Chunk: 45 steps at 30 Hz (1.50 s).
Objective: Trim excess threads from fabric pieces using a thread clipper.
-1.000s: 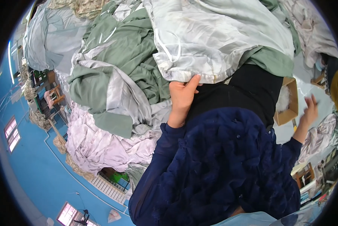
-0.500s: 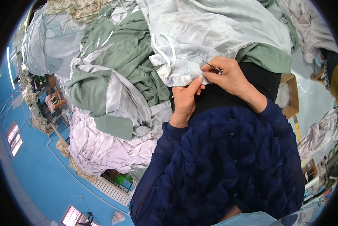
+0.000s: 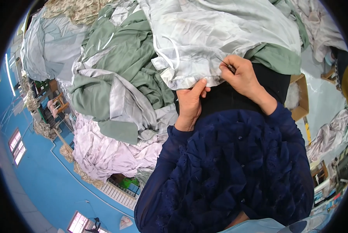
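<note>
A white fabric piece (image 3: pixel 205 31) lies spread across my lap and up the pile. My left hand (image 3: pixel 190 101) is closed on its near hem, the thumb pressed on top and the fingers beneath. In my right hand (image 3: pixel 242 77) are small dark thread snips (image 3: pixel 230 68), mostly covered by the fingers, with a thin tip pointing up and left over the fabric. The right hand is just right of the hem, apart from the left hand. A narrow white strap (image 3: pixel 176 54) loops on the fabric left of centre.
Green fabric (image 3: pixel 133 50) is heaped at the left, above pale pink fabric (image 3: pixel 111 151). Light blue cloth (image 3: pixel 61 42) is piled at the far left. An open cardboard box (image 3: pixel 301 99) stands right of my lap, with more crumpled cloth (image 3: pixel 331 134) beyond it.
My right hand has moved to the right with the snips, away from my left hand. The left hand stays on the hem.
</note>
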### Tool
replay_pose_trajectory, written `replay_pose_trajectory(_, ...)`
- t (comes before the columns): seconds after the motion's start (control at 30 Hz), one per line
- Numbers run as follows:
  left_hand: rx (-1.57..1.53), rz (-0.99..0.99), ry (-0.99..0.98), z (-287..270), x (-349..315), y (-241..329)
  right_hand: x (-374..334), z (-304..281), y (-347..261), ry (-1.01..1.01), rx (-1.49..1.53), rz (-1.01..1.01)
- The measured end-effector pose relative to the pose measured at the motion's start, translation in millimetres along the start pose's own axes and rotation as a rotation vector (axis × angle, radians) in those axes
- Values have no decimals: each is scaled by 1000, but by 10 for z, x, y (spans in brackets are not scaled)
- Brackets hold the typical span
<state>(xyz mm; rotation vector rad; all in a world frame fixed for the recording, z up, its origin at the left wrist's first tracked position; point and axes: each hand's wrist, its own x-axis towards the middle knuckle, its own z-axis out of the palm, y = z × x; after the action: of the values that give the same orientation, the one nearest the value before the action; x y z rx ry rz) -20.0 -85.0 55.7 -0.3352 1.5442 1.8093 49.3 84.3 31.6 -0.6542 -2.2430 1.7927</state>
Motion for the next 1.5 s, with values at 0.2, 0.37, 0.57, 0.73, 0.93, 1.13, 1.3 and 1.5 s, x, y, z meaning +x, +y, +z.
replay_pose_trajectory(0.2,-31,-24,-3,22,-1,38,-20,-87,97,121,64,101)
replay_pose_trajectory(0.37,-33,-28,1,11,-2,28,25,-120,225,173,139,131)
replay_pose_trajectory(0.57,-21,-24,-27,23,7,24,-27,48,93,-187,321,73)
replay_pose_trajectory(0.73,-10,-50,-17,16,22,22,53,61,-3,-228,123,-138)
replay_pose_trajectory(0.93,5,-45,-14,25,42,17,32,38,43,-125,-23,-202)
replay_pose_trajectory(1.13,16,-62,14,28,72,8,89,-25,13,-133,229,-49)
replay_pose_trajectory(1.3,-6,-107,-15,21,94,34,159,46,-109,-303,703,207)
replay_pose_trajectory(1.5,-23,-73,22,45,69,7,172,1,56,-404,619,321)
